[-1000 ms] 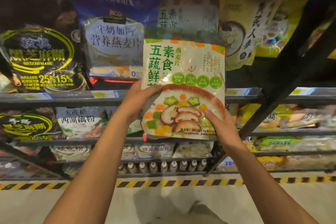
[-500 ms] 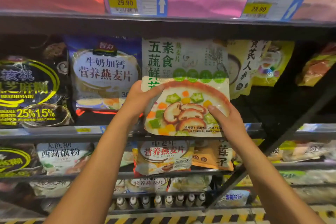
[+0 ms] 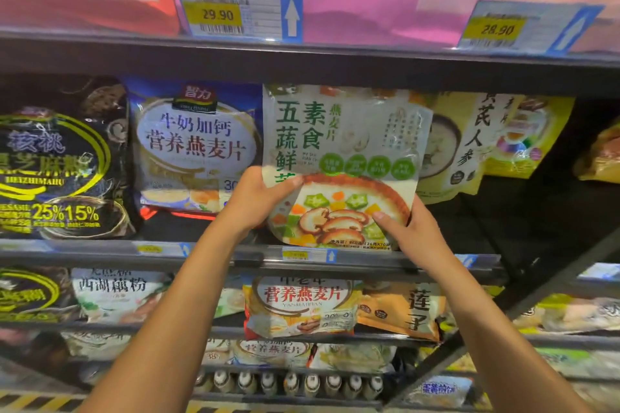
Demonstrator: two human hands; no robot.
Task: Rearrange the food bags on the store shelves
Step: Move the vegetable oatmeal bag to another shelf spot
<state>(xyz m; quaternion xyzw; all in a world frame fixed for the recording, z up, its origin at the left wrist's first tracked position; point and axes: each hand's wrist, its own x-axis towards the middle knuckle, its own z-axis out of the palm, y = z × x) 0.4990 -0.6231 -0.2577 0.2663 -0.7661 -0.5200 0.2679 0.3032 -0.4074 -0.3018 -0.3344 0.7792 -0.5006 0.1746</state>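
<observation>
A white-and-green vegetable oatmeal bag [image 3: 345, 151] with a mushroom bowl picture stands upright on the middle shelf [image 3: 255, 256], between a blue-and-white oatmeal bag [image 3: 194, 144] and a yellow ginseng bag [image 3: 469, 144]. My left hand [image 3: 258, 201] grips its lower left edge, thumb across the front. My right hand [image 3: 412, 228] holds its lower right corner, thumb on the front. The bag's bottom sits at the shelf's front rail.
A black sesame bag [image 3: 60, 164] fills the left of this shelf; dark space opens at the right [image 3: 523, 218]. Pink and red packs with price tags [image 3: 235, 13] sit on the shelf above. Lower shelves hold more bags [image 3: 302, 305] and small bottles [image 3: 288, 382].
Both hands have lifted the vegetable oatmeal bag up and pushed it back into the middle shelf slot; my view has risen, bringing the top shelf's price tags into sight.
</observation>
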